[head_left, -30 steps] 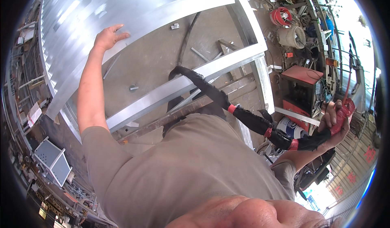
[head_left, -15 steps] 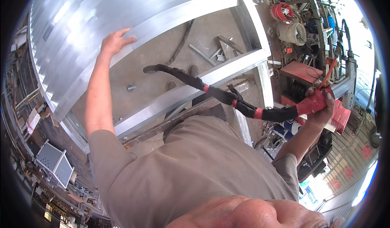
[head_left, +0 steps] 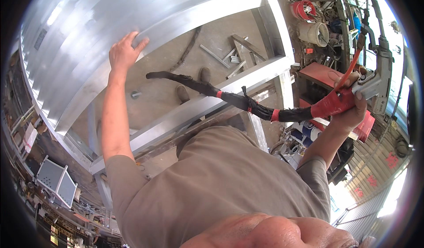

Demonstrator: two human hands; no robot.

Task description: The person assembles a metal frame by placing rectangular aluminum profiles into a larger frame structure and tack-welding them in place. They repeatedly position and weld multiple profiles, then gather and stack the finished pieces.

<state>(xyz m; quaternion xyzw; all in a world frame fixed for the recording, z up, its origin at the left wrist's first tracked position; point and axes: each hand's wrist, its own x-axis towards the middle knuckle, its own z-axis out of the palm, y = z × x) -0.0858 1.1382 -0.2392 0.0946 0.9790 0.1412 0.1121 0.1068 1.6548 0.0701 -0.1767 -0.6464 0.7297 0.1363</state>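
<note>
While our left hand (head_left: 125, 53) lies open, palm down, over the border of the ribbed metal sheet (head_left: 101, 20), its thumb spread away from the fingers, we grip with our right hand (head_left: 353, 116) the red-wrapped handle (head_left: 331, 104) of a grey metal power tool (head_left: 380, 73). We cannot tell whether the left hand presses on the sheet or only hovers just above it. The tool is well to our right, outside the silver metal frame (head_left: 238, 85), its body tilted and its upper end pointing away from us. An orange tube (head_left: 352, 69) runs from the handle up toward the tool's upper part. From the handle's other end a black-wrapped hose (head_left: 236, 100), banded with red tape, stretches leftward above the frame's near rail and ends its visible wrapped stretch over the opening. Through that opening we see our two boots (head_left: 204, 74) on the dusty floor (head_left: 161, 95), with thin metal offcuts (head_left: 214, 56) lying near the frame's right side. Beyond that side stand a red bucket (head_left: 303, 10) and, just beside it, an off-white bucket (head_left: 312, 34); nearer to us is a red metal cabinet (head_left: 317, 74). At lower left we have a grey perforated box (head_left: 53, 176), well apart from both hands.
</note>
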